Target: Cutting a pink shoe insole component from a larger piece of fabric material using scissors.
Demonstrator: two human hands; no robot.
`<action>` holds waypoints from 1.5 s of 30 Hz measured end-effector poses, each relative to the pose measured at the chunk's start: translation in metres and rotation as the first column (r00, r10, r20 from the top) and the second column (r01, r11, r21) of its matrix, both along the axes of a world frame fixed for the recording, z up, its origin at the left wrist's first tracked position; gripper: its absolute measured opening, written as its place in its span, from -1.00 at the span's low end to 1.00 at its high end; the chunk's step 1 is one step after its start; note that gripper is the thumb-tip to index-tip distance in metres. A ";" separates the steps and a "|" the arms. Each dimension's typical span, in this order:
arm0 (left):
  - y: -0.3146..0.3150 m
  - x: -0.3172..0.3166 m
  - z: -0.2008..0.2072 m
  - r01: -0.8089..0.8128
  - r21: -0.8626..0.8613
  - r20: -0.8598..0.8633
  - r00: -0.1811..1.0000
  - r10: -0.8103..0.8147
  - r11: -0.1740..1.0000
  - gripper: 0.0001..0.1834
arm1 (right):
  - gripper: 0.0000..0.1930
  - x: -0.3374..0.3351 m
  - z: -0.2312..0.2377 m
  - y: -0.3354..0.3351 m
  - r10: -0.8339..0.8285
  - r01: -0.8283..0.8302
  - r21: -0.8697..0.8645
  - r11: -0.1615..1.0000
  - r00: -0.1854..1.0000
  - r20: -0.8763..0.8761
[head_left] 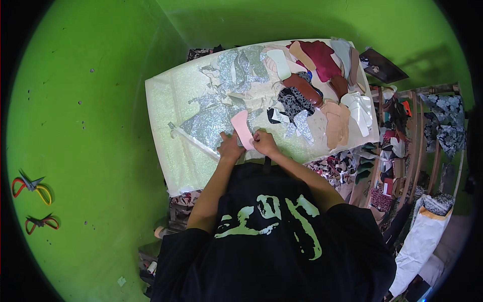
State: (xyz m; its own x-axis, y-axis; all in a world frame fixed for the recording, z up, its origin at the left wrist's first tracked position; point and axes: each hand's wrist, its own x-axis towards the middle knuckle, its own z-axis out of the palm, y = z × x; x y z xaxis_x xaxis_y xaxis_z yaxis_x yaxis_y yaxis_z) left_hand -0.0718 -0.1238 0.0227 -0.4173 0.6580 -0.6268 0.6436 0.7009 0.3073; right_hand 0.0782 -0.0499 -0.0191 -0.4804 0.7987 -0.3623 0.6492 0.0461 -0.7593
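Note:
A pink, sole-shaped piece (243,130) lies slantwise over the silver glittery sheet (204,126) near the table's front edge. My right hand (265,143) pinches the pink piece along its lower right edge. Close to its left side, my left hand (231,147) rests on the sheet with thumb and fingers spread. A pale strip (196,143) runs along the sheet's front edge, left of my left hand. Beyond the pink piece are crumpled silver scraps (241,68). Whether my left fingertips touch the pink piece is hard to make out.
Stacked sole-shaped pieces cover the table's right side: brown (302,88), maroon (319,55), tan (336,123) and white (358,111). A wooden rack (412,146) with scraps stands to the right. Two scissors (32,187) hang on the green wall (100,126) at left.

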 end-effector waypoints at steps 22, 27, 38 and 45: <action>0.016 -0.011 0.004 0.155 0.172 -0.074 0.987 -0.144 0.973 0.35 | -0.45 -0.002 0.016 0.001 0.216 -0.198 0.164 0.966 0.971 -0.103; 0.020 -0.007 0.007 0.152 0.134 -0.086 0.986 -0.141 0.979 0.33 | -0.41 -0.002 0.009 0.003 0.280 -0.247 0.272 0.930 0.956 -0.091; -0.027 -0.009 -0.014 0.045 0.426 -0.051 0.998 -0.026 0.903 0.15 | -0.52 0.001 0.016 0.006 0.506 -0.521 0.425 0.740 0.848 0.159; -0.086 -0.008 -0.019 -0.305 0.672 -0.141 0.842 0.521 0.675 -0.16 | -0.54 -0.014 0.020 0.000 0.578 -0.613 0.391 0.686 0.786 0.219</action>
